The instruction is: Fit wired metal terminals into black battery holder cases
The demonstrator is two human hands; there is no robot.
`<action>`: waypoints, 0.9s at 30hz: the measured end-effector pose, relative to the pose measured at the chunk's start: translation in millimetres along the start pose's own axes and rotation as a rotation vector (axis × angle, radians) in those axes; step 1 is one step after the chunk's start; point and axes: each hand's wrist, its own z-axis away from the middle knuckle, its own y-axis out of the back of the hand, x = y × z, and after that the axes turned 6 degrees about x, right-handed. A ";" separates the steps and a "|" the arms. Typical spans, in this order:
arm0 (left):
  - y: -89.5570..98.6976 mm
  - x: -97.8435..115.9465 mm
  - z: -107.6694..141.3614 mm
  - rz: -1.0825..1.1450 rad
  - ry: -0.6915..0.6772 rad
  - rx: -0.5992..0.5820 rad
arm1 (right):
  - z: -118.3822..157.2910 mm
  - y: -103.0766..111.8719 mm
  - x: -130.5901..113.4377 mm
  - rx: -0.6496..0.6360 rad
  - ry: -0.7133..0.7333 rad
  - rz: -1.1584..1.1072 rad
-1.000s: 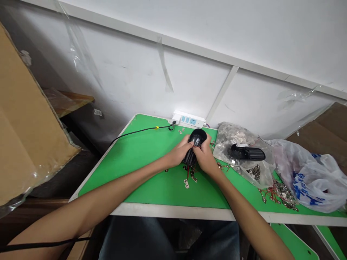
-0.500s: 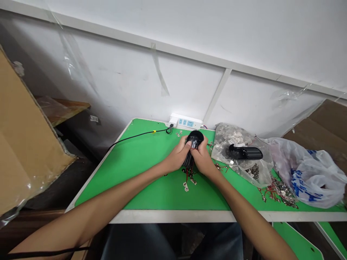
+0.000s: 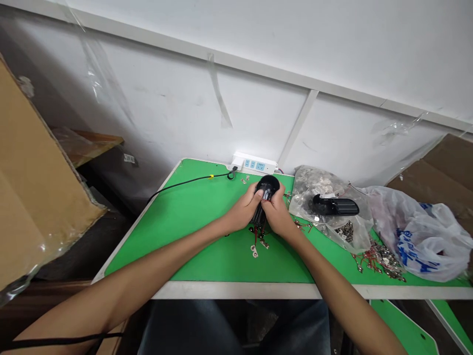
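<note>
Between my two hands is a black plastic housing (image 3: 268, 185) with a rounded far end. My left hand (image 3: 244, 209) wraps its left side, thumb on top. My right hand (image 3: 276, 207) closes round the right side, with its thumb also pressing near the middle. Red wires and small metal contact plates (image 3: 254, 251) trail from or lie beneath the near end; I cannot tell which. A similar black housing (image 3: 338, 206) lies on a clear plastic bag (image 3: 306, 180) to the right.
A white power strip (image 3: 254, 164) with a black cable (image 3: 185, 183) stands at the green table's (image 3: 177, 222) back edge. Loose wired metal parts (image 3: 384, 260) are heaped near a white plastic bag (image 3: 432, 241) on the right. A cardboard box (image 3: 40, 187) rises at left.
Both hands keep their grip on the black housing, with hardly any movement of the fingers. The whole view has shifted very slightly.
</note>
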 end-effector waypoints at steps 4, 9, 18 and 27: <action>0.4 0.0 0.0 0.000 -0.008 -0.008 | -0.9 0.3 3.3 0.007 0.023 0.004; 0.2 3.3 0.3 -0.001 0.002 -0.009 | -0.5 1.2 3.4 0.001 0.056 0.022; -0.2 5.3 0.3 -0.006 0.024 0.001 | 2.5 3.9 -2.0 -0.017 0.066 0.077; -1.0 2.7 -0.8 0.001 0.019 0.018 | 3.1 4.3 -4.3 -0.016 0.075 0.072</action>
